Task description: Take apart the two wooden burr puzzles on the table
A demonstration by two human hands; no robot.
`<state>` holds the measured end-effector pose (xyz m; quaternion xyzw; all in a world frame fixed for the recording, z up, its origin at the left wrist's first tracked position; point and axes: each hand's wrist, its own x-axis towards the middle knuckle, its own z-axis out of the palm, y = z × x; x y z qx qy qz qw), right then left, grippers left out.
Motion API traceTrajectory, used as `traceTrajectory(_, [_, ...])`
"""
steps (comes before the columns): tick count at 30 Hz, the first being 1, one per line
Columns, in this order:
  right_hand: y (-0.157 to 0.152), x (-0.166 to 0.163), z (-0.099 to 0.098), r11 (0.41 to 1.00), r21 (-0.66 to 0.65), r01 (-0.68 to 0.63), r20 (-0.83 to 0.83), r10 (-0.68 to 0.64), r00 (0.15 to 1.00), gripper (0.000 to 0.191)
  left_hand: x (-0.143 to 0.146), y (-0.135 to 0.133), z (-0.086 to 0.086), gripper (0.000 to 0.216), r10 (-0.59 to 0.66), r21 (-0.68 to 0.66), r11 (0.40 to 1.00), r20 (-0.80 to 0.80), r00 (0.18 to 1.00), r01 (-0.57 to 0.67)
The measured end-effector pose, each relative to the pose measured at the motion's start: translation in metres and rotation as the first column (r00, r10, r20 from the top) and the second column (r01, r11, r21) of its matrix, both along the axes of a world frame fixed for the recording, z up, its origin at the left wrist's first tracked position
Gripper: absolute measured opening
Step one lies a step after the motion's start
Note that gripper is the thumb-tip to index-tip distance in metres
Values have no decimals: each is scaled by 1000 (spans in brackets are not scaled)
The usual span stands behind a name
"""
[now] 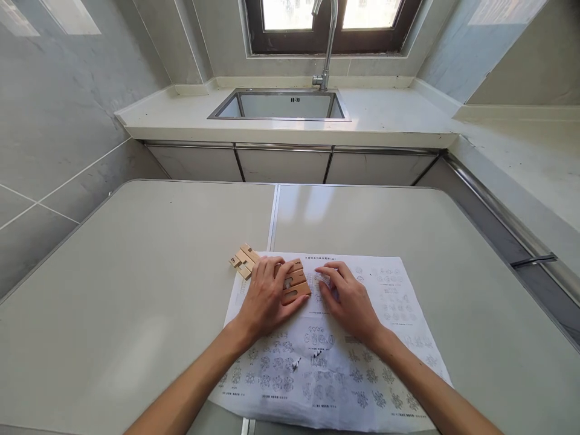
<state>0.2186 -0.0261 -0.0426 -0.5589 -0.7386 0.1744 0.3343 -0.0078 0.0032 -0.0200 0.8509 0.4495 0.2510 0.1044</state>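
Observation:
A white printed sheet (362,362) covered with small diagrams lies on the table in front of me. Several notched wooden bars (296,287) lie side by side on its upper left part, and more wooden pieces (243,260) stick out past the sheet's top left corner. My left hand (265,296) rests palm down on the bars, fingers stretched over them. My right hand (348,299) lies flat on the paper just right of the bars, fingers spread, holding nothing.
The pale folding table (136,290) has a seam down its middle. Beyond it runs a white counter (385,118) with a steel sink (281,106) and a tap (327,42) under a window. Grey tiled walls stand on both sides.

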Motion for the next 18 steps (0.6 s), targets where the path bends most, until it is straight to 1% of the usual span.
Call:
traceTrajectory(3, [0, 0, 0, 1000, -11, 3, -3, -4, 1000, 22, 0, 0, -1, 53, 68, 34, 997, -12, 998, -67])
traceTrajectory(6, [0, -1, 1, 1000, -16, 4, -6, -4, 1000, 20, 0, 0, -1, 40, 91, 69, 994, -26, 995, -89])
traceTrajectory(10, [0, -1, 2, 1000, -7, 1, -12, -1, 1000, 19, 0, 1, -1, 31, 93, 113, 990, -44, 995, -88])
traceTrajectory(14, [0, 0, 2, 1000, -11, -1, -16, 1, 1000, 18, -1, 4, -2, 25, 154, 153, 977, -15, 988, -150])
traceTrajectory(16, [0, 0, 2, 1000, -15, -3, -19, 2, 1000, 18, -2, 5, -1, 25, 144, 177, 974, 8, 990, -143])
traceTrajectory(18, [0, 0, 2, 1000, -19, -3, -22, 3, 1000, 17, -2, 3, 1, 25, 69, 207, 976, 28, 997, -73])
